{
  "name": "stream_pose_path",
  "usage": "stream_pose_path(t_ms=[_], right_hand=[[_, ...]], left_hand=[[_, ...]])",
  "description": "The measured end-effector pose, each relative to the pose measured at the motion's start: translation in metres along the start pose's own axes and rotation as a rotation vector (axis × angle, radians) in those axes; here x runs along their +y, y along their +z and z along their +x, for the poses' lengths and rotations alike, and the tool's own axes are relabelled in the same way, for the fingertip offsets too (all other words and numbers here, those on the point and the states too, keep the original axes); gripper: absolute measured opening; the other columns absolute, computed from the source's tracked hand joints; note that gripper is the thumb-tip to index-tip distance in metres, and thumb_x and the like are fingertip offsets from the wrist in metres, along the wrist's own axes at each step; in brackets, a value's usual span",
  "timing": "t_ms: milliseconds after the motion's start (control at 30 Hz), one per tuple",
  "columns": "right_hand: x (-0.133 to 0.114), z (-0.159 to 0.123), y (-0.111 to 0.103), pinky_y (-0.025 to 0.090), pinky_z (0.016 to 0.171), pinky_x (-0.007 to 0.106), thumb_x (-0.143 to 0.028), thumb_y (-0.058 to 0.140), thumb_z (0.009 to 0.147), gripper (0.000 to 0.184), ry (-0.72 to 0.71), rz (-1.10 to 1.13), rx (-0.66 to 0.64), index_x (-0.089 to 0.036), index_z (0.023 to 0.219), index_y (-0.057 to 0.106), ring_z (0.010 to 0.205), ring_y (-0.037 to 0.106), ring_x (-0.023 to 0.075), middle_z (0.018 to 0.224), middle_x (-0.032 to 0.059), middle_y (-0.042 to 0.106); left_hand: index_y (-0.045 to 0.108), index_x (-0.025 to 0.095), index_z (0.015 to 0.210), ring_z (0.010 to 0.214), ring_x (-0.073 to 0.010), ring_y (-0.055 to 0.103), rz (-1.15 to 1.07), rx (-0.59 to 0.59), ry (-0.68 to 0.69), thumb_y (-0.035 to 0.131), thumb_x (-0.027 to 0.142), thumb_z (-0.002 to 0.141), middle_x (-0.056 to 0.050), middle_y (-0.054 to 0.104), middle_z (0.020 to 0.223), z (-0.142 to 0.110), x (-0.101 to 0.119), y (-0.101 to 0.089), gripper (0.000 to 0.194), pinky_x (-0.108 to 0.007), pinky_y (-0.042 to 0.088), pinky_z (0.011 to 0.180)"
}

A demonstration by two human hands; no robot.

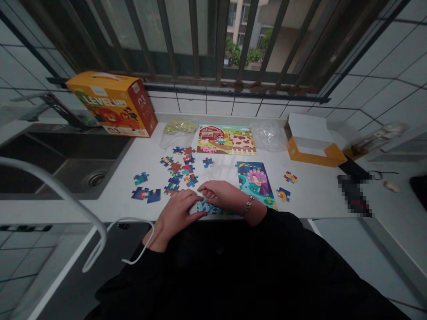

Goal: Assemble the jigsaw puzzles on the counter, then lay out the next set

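My left hand (178,208) and my right hand (222,194) meet at the front edge of the white counter (316,195), fingers pressed down on a few joined blue puzzle pieces (208,208). A bracelet sits on my right wrist. Several loose puzzle pieces (176,171) lie scattered just beyond my left hand. A partly built peacock puzzle (255,180) lies right of my right hand. A finished farm puzzle (227,140) lies farther back.
An orange puzzle box (113,103) stands at the back left beside a dark sink (66,164). Two clear plastic bags (268,134) lie near the wall. An open orange-and-white box (313,142) sits at the right. A barred window rises behind.
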State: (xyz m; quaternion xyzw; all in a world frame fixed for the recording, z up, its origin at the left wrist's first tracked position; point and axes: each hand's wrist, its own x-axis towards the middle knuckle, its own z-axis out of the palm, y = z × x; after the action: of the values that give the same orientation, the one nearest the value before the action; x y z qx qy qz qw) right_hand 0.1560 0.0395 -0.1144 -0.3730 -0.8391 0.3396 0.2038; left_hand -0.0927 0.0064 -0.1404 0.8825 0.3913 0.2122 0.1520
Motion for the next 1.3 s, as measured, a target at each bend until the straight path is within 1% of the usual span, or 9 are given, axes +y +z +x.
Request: stream_pose_path(t_ms=[100, 233, 300, 433, 567, 800, 933, 1100, 1300], right_hand=[[-0.001, -0.019, 0.001, 0.056, 0.101, 0.038, -0.013, 0.072, 0.099, 0.026, -0.058, -0.174, 0.074, -0.018, 0.124, 0.073, 0.111, 0.071, 0.0226, 0.119, 0.0097, 0.077], [-0.005, -0.050, 0.012, 0.055, 0.100, 0.042, -0.017, 0.065, 0.106, 0.014, -0.058, -0.314, 0.207, -0.018, 0.114, 0.076, 0.106, 0.068, 0.0249, 0.111, 0.0098, 0.077], [-0.007, -0.064, 0.024, 0.055, 0.100, 0.044, -0.020, 0.066, 0.107, 0.013, -0.070, -0.354, 0.258, -0.019, 0.113, 0.077, 0.108, 0.068, 0.0262, 0.114, 0.0099, 0.077], [-0.010, -0.080, 0.048, 0.053, 0.108, 0.048, -0.024, 0.069, 0.105, 0.024, -0.092, -0.414, 0.308, -0.025, 0.129, 0.075, 0.121, 0.066, 0.0283, 0.130, 0.0089, 0.076], [-0.010, -0.084, 0.059, 0.052, 0.110, 0.052, -0.025, 0.071, 0.104, 0.034, -0.086, -0.477, 0.331, -0.032, 0.138, 0.072, 0.126, 0.064, 0.0301, 0.137, 0.0080, 0.074], [-0.011, -0.085, 0.059, 0.051, 0.109, 0.052, -0.026, 0.071, 0.103, 0.039, -0.086, -0.541, 0.328, -0.037, 0.141, 0.071, 0.125, 0.063, 0.0305, 0.141, 0.0071, 0.072], [-0.013, -0.085, 0.059, 0.050, 0.110, 0.053, -0.029, 0.074, 0.103, 0.041, -0.077, -0.543, 0.316, -0.038, 0.142, 0.070, 0.126, 0.062, 0.0311, 0.141, 0.0076, 0.071], [-0.012, -0.085, 0.061, 0.049, 0.111, 0.054, -0.034, 0.073, 0.104, 0.038, -0.056, -0.544, 0.316, -0.035, 0.141, 0.070, 0.126, 0.061, 0.0324, 0.142, 0.0085, 0.071], [-0.012, -0.085, 0.062, 0.051, 0.108, 0.053, -0.033, 0.074, 0.103, 0.041, -0.058, -0.547, 0.321, -0.037, 0.143, 0.069, 0.125, 0.062, 0.0321, 0.142, 0.0077, 0.071]], left_hand=[[0.076, 0.028, 0.119, 0.111, -0.0277, 0.070, -0.005, -0.017, -0.005, 0.083, 0.047, 0.095, -0.007, 0.075, 0.118, 0.001, -0.001, -0.001, 0.031, -0.043, 0.052, 0.097], [0.076, 0.028, 0.117, 0.121, -0.0269, 0.069, -0.041, -0.032, 0.047, 0.078, 0.044, 0.100, -0.006, 0.076, 0.130, 0.000, 0.000, -0.005, 0.024, -0.046, 0.050, 0.105], [0.076, 0.029, 0.118, 0.124, -0.0259, 0.069, -0.049, -0.045, 0.066, 0.076, 0.043, 0.102, -0.005, 0.077, 0.134, -0.001, 0.001, -0.008, 0.021, -0.046, 0.049, 0.108], [0.077, 0.030, 0.121, 0.123, -0.0249, 0.070, -0.061, -0.066, 0.083, 0.073, 0.039, 0.103, -0.004, 0.078, 0.133, -0.003, 0.000, -0.011, 0.021, -0.045, 0.050, 0.109], [0.078, 0.031, 0.124, 0.122, -0.0258, 0.070, -0.052, -0.038, 0.073, 0.073, 0.040, 0.103, -0.005, 0.078, 0.131, -0.005, -0.002, -0.012, 0.023, -0.045, 0.051, 0.108], [0.081, 0.031, 0.119, 0.121, -0.0266, 0.069, -0.017, -0.042, 0.052, 0.070, 0.040, 0.105, -0.007, 0.076, 0.130, -0.006, 0.002, -0.013, 0.020, -0.046, 0.050, 0.107], [0.082, 0.032, 0.117, 0.118, -0.0262, 0.069, -0.026, -0.029, 0.062, 0.071, 0.040, 0.103, -0.006, 0.076, 0.128, -0.005, 0.003, -0.014, 0.019, -0.045, 0.050, 0.105], [0.081, 0.033, 0.119, 0.116, -0.0263, 0.068, 0.002, -0.035, 0.059, 0.071, 0.041, 0.104, -0.006, 0.075, 0.126, -0.006, 0.003, -0.013, 0.020, -0.045, 0.049, 0.102], [0.081, 0.032, 0.118, 0.117, -0.0266, 0.068, 0.010, -0.043, 0.044, 0.071, 0.040, 0.104, -0.006, 0.075, 0.126, -0.006, 0.006, -0.013, 0.019, -0.045, 0.049, 0.102]])
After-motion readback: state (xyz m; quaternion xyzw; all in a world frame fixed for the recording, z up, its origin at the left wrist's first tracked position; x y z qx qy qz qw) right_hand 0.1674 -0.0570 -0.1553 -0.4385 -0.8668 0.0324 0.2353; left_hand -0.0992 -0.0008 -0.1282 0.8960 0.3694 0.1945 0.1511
